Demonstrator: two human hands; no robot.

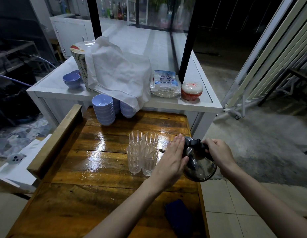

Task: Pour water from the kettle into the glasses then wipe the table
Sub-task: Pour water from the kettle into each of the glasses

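Dim room, dark at the far left and right. Overhead light glares white off the wet wooden desk (104,152). Wide-angle bending curves the edges; far bottles (115,10) look soft.

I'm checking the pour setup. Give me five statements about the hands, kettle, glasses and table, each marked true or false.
1. The right hand grips the kettle by its handle. True.
2. The left hand lies flat against the kettle. True.
3. Six glasses stand on the table. False: four, clustered together.
4. The kettle's spout points away from the glasses. False: it reaches over the near right glass.
5. A blue cloth lies at the table's near end. True.
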